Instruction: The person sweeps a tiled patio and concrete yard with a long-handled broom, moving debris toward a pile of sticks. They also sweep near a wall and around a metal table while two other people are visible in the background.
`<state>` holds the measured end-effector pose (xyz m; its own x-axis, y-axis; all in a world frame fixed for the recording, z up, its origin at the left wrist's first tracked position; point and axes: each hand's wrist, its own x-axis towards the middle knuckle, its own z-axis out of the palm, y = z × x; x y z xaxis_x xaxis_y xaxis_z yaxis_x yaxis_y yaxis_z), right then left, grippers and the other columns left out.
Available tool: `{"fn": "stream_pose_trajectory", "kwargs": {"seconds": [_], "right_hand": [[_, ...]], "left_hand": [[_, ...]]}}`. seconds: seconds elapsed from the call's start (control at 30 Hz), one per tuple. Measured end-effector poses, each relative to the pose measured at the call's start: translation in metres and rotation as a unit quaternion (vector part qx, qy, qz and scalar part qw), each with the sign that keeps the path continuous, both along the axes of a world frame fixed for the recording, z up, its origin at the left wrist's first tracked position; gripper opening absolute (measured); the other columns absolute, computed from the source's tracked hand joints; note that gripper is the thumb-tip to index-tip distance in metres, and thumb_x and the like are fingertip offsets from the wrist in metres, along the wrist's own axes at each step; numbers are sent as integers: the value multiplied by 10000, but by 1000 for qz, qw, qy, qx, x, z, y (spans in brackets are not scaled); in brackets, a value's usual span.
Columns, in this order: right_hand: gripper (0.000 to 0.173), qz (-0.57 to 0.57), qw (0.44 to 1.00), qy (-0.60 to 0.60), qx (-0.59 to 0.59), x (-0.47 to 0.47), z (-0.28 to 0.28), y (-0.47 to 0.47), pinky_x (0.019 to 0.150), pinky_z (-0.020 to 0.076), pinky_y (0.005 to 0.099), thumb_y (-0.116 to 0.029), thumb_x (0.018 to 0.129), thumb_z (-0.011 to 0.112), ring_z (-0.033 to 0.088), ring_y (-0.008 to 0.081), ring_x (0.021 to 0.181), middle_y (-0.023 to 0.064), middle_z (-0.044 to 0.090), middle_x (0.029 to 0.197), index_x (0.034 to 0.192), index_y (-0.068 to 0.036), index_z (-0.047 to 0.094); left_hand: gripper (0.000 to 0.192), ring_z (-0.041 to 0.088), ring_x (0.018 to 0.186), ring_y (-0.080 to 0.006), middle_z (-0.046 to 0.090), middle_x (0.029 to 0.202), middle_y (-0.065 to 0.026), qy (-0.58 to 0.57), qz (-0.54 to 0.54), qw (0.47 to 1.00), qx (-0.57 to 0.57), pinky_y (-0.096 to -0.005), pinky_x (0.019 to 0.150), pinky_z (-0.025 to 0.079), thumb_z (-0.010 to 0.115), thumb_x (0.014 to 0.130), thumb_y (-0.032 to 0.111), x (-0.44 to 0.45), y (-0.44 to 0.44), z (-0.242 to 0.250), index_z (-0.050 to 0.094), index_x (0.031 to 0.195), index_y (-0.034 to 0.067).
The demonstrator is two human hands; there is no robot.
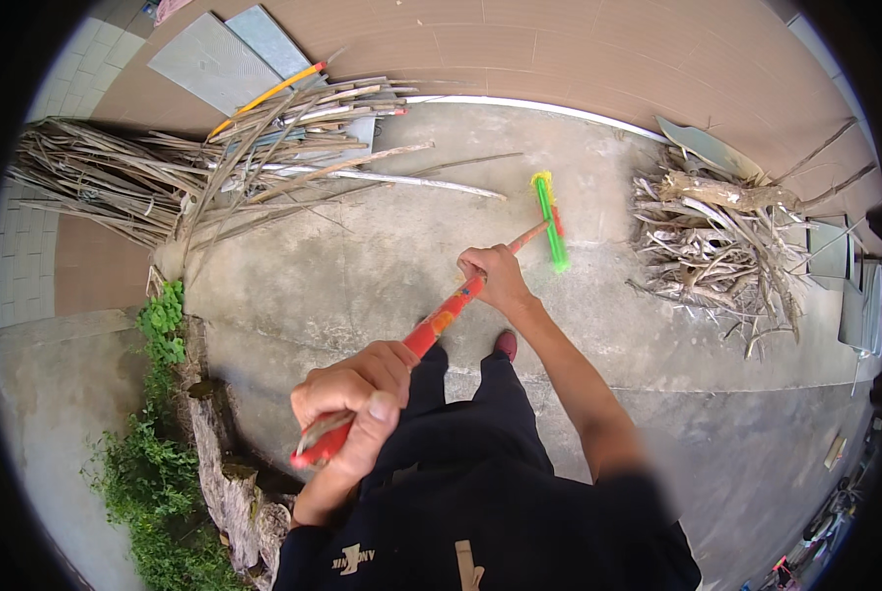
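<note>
A push broom with a red patterned handle point(441, 319) slants across the view in front of me. Near its upper end, close to my body, my left hand point(356, 406) is wrapped around the handle with the thumb on top. Farther down, my right hand point(496, 277) grips the same handle. The broom head point(550, 221) is bright green with yellow and red bristles, and its lower end looks blurred. It is at the concrete floor point(426, 221), ahead and slightly right of my feet. Whether all the bristles touch the floor I cannot tell.
Long sticks and poles point(138, 177) are heaped at the left, some jutting over the floor. Gnarled branches point(721, 244) are piled at the right by a tiled wall point(559, 44). Flat panels point(215, 70) lean behind the sticks. A weathered log point(226, 480) and green plants point(149, 473) border the lower left.
</note>
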<state>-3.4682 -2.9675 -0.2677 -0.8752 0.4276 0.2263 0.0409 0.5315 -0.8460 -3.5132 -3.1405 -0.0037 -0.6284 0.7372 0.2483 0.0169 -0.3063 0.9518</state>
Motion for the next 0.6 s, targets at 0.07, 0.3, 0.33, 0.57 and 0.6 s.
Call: {"fn": "stream_pose_trajectory", "kwargs": {"seconds": [0.07, 0.3, 0.33, 0.57, 0.6], "right_hand": [[94, 67, 985, -124, 96, -15, -37, 2, 659, 415, 405, -80, 597, 625, 579, 287, 584, 76, 564, 568, 618, -117, 541], [75, 120, 935, -255, 216, -64, -167, -83, 686, 440, 398, -138, 611, 641, 603, 275, 657, 72, 598, 595, 558, -145, 588], [74, 139, 930, -264, 215, -74, -181, -103, 687, 442, 397, -159, 613, 648, 603, 274, 654, 75, 597, 592, 562, -143, 596], [159, 206, 868, -371, 256, -161, -247, -238, 744, 430, 395, -276, 607, 689, 599, 266, 676, 98, 601, 589, 597, -126, 639], [163, 209, 857, -394, 260, -171, -259, -247, 756, 424, 396, -281, 607, 691, 600, 264, 687, 101, 602, 590, 598, -126, 642]], "left_hand": [[246, 489, 611, -192, 484, 606, -54, -37, 62, 997, 14, -424, 796, 421, 574, 853, 65, -11, -23, -50, 447, 644, 42], [226, 572, 779, -237, 518, 653, -57, -157, 181, 968, -69, -493, 949, 382, 575, 885, 134, -56, -155, -201, 479, 693, 61], [219, 575, 795, -245, 521, 660, -60, -194, 205, 957, -70, -489, 943, 389, 574, 885, 137, -66, -180, -215, 483, 700, 61], [274, 572, 831, -282, 475, 642, -60, -471, 341, 814, 10, -461, 898, 430, 552, 877, 150, -159, -321, -303, 427, 644, 77], [312, 565, 799, -288, 454, 626, -57, -491, 390, 779, -18, -480, 888, 433, 529, 882, 150, -170, -334, -322, 391, 610, 84]]}}
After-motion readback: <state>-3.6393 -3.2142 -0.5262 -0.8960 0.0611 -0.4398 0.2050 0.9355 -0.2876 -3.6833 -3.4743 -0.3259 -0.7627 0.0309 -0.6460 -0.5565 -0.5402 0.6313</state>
